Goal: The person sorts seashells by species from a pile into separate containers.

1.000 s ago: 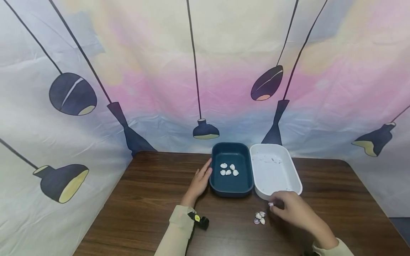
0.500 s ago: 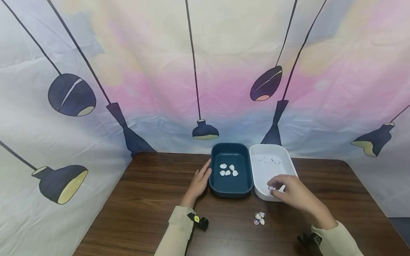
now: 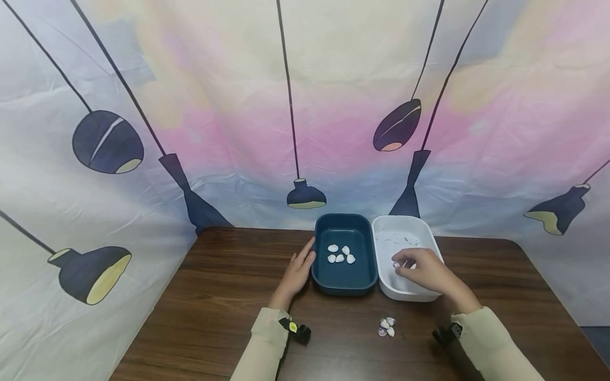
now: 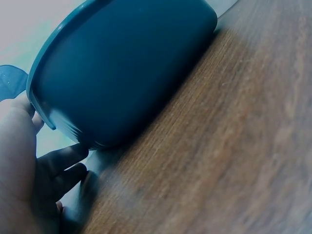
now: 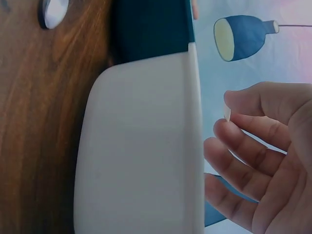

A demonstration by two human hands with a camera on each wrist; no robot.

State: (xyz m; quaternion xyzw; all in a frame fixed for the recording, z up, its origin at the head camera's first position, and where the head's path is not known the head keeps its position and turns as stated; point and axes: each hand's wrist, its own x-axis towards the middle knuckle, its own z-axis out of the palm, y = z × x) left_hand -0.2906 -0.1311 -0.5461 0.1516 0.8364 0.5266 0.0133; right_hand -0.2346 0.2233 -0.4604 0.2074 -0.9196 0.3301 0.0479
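My right hand point(image 3: 424, 271) is over the near half of the white tray point(image 3: 405, 294). Thumb and fingertips pinch a small pale seashell point(image 5: 226, 113), seen edge-on in the right wrist view. The left hand point(image 3: 294, 276) lies along the left side of the dark teal tray point(image 3: 344, 290), its fingers fairly straight and touching the outer wall point(image 4: 122, 73). Inside the teal tray several white seashells point(image 3: 350, 259) lie grouped toward the middle. A small cluster of white and purplish shells point(image 3: 384, 323) sits on the table in front of the white tray.
The two trays stand side by side at the back of the brown wooden table point(image 3: 229, 264). Behind them hangs a pastel cloth point(image 3: 229, 106) printed with dark lamps. A black wrist camera point(image 3: 301, 333) is strapped at the left cuff.
My right hand has carried the pinched shell from the table in front of the white tray up and over that tray. The left hand has stayed by the teal tray.
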